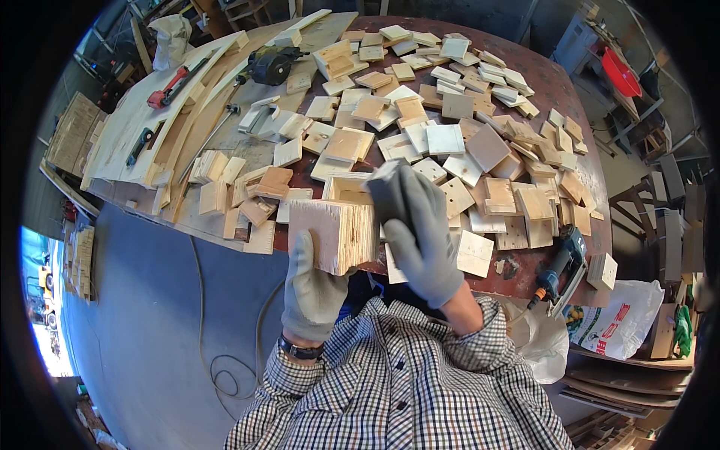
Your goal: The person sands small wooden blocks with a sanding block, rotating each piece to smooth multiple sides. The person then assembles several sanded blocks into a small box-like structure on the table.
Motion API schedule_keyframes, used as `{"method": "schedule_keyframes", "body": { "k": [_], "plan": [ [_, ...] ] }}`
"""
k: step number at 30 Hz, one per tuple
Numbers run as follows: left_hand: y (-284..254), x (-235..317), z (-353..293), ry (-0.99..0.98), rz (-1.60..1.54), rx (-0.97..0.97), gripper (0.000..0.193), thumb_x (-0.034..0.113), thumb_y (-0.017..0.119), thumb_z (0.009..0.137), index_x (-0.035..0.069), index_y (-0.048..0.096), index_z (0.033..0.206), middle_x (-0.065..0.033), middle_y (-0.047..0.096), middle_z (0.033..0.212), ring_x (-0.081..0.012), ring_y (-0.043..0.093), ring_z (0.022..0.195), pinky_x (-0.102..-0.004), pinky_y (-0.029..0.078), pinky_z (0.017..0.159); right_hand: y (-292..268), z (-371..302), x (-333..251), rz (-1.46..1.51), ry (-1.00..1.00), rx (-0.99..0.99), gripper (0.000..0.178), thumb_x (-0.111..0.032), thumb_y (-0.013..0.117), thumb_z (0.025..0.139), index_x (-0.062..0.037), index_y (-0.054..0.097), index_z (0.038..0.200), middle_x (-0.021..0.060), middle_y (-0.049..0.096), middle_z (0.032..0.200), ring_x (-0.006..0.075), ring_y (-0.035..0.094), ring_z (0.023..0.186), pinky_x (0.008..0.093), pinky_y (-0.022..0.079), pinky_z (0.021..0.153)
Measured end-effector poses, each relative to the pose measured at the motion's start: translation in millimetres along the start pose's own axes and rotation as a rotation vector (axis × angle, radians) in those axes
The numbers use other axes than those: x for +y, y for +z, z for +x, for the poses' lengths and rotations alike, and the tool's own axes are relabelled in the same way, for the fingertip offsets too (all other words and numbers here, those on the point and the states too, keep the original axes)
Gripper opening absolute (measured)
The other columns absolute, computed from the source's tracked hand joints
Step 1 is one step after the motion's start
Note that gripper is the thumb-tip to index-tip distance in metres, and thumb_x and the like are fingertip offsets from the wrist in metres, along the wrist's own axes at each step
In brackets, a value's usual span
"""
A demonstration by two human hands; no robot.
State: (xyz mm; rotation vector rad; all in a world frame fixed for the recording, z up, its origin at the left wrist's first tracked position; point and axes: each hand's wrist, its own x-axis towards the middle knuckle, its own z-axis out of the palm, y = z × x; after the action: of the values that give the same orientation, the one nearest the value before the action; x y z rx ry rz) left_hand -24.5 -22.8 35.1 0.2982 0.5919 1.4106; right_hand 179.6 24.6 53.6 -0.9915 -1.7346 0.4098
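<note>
In a grey work glove, my left hand (pixel 311 289) grips a small plywood box (pixel 321 234) from below and the near side. The box has layered edges and an open top, part of which shows. My right hand (pixel 426 236), gloved too, is closed round a dark grey sanding block (pixel 385 196). That block is tilted at the box's right upper edge; whether it touches the wood is hard to tell. Loose wooden pieces (pixel 349 145) lie on the table just beyond both hands.
Wooden pieces are heaped over the dark red table (pixel 551 75). A corded power tool (pixel 562 259) lies at its right edge. At the left are planks, a red-handled tool (pixel 166 88) and a black circular saw (pixel 274 64). A cable (pixel 201 300) runs over the floor; a white sack (pixel 615 319) sits right.
</note>
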Motion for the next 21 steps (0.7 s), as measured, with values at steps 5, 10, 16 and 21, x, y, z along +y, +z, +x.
{"method": "schedule_keyframes", "body": {
  "k": [5,10,16,21],
  "plan": [
    [17,11,-16,0.175,0.239,-0.016,0.063,0.041,0.067,0.108,0.009,0.044,0.158,-0.0104,0.065,0.143,-0.0274,0.067,0.126,-0.0486,0.06,0.099,-22,3,-21,0.275,0.177,-0.026,0.069,-0.023,0.06,0.101,0.0055,0.041,0.161,0.0294,0.049,0.152,0.0415,0.052,0.138,0.0483,0.041,0.118],
    [11,15,-18,0.164,0.286,-0.114,0.066,0.034,0.07,0.107,0.007,0.041,0.159,-0.0106,0.061,0.145,-0.0283,0.066,0.129,-0.0493,0.06,0.104,-27,23,-49,0.213,-0.025,-0.217,0.071,-0.029,0.061,0.103,0.0066,0.04,0.161,0.031,0.046,0.155,0.044,0.046,0.144,0.0475,0.035,0.123],
    [-11,19,-21,0.186,0.14,-0.106,0.068,0.036,0.069,0.107,0.007,0.04,0.16,-0.0099,0.061,0.148,-0.0262,0.062,0.134,-0.0468,0.054,0.113,-13,-9,3,0.418,0.453,-0.159,0.069,-0.026,0.06,0.104,0.0055,0.039,0.162,0.0248,0.048,0.157,0.036,0.05,0.143,0.0447,0.038,0.122],
    [0,21,-23,0.132,0.277,-0.155,0.07,0.039,0.068,0.107,0.007,0.039,0.162,-0.0109,0.058,0.152,-0.0269,0.059,0.137,-0.0471,0.052,0.114,-26,15,-51,0.213,-0.178,-0.162,0.074,-0.027,0.064,0.101,0.0055,0.039,0.162,0.0332,0.043,0.157,0.0494,0.045,0.145,0.0514,0.036,0.123]
  ]
}}
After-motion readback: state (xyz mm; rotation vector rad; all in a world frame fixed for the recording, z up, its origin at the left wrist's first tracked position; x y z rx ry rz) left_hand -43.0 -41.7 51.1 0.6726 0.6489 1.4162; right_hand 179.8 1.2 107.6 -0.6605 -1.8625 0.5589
